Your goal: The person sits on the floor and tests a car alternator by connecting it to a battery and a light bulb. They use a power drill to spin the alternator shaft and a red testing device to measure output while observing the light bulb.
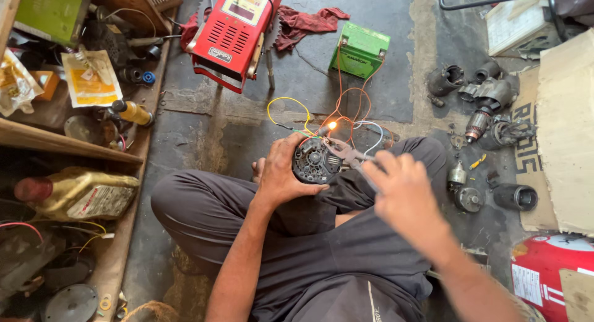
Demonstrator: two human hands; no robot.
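Note:
I sit cross-legged on the floor. My left hand (281, 173) grips a round black alternator (314, 163) held over my lap. My right hand (402, 186) is blurred, just right of the alternator, and seems to hold a thin metal tool or clip (343, 152) against it. A small lit bulb (332, 125) glows just above the alternator. Orange, yellow and white wires (346, 102) run from it toward a green battery (360, 48) on the floor ahead.
A red metal charger box (235, 31) and a red rag (306, 22) lie ahead. Starter motor parts (489, 105) are scattered at right, beside cardboard (566, 130) and a red cylinder (547, 272). Wooden shelves (68, 142) with bottles and clutter stand left.

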